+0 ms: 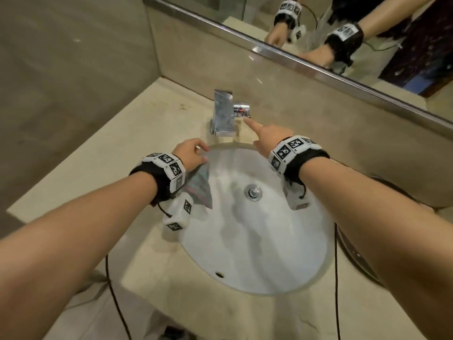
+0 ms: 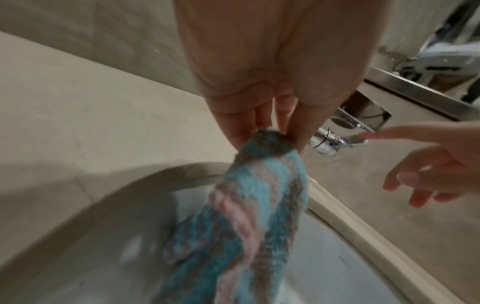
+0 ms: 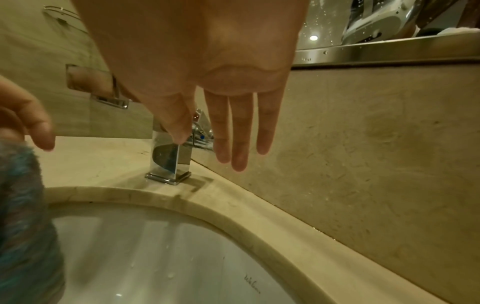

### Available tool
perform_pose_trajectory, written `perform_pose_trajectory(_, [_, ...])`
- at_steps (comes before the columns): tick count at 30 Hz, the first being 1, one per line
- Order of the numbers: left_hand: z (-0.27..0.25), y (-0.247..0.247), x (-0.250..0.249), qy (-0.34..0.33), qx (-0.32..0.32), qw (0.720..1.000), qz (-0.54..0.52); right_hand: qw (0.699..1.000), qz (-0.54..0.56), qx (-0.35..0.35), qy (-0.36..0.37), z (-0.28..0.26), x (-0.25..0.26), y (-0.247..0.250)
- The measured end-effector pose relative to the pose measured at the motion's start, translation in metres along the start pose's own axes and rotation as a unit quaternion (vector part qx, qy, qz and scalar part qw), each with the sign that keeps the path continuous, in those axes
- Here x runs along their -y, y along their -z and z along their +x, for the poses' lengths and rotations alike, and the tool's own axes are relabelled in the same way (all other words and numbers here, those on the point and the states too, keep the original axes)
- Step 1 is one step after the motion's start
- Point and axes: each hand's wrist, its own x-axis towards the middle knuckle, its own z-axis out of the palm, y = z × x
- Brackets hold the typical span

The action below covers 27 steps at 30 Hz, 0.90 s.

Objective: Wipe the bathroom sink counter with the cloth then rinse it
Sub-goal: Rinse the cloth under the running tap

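Note:
A blue, pink and grey striped cloth (image 1: 199, 186) (image 2: 259, 205) hangs into the left side of the white sink basin (image 1: 269, 241), pinched at its top by my left hand (image 1: 190, 153) (image 2: 267, 131). My right hand (image 1: 264, 136) (image 3: 221, 144) is stretched toward the chrome faucet (image 1: 223, 114) (image 3: 168, 160), fingers straight, index fingertip just below the side handle (image 1: 241, 110). In the right wrist view the faucet stands behind the extended fingers, and the cloth (image 3: 23, 216) shows at the left edge. No water runs from the spout.
The beige stone counter (image 1: 147, 133) surrounds the basin, with a stone backsplash (image 1: 318, 106) and a mirror (image 1: 318, 25) above it. A chrome drain (image 1: 253, 191) sits in the basin. Black cables hang off the front edge. A dark round object (image 1: 355, 253) lies at the right.

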Motion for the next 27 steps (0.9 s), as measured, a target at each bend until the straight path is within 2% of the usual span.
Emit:
perform_pose_trajectory(5, [-0.001, 0.002, -0.001, 0.031, 0.013, 0.995, -0.094, 0.997, -0.071, -0.015, -0.012, -0.001, 0.005, 0.0])
perform_pose_trajectory(14, [-0.008, 0.007, -0.006, 0.065, 0.0, 0.975, -0.214, 0.997, -0.074, 0.009, -0.036, -0.002, 0.014, 0.007])
perform_pose_trajectory(27, [-0.014, 0.002, -0.009, 0.084, 0.013, 0.958, -0.272, 0.998, -0.015, 0.013, -0.052, 0.005, 0.0, -0.002])
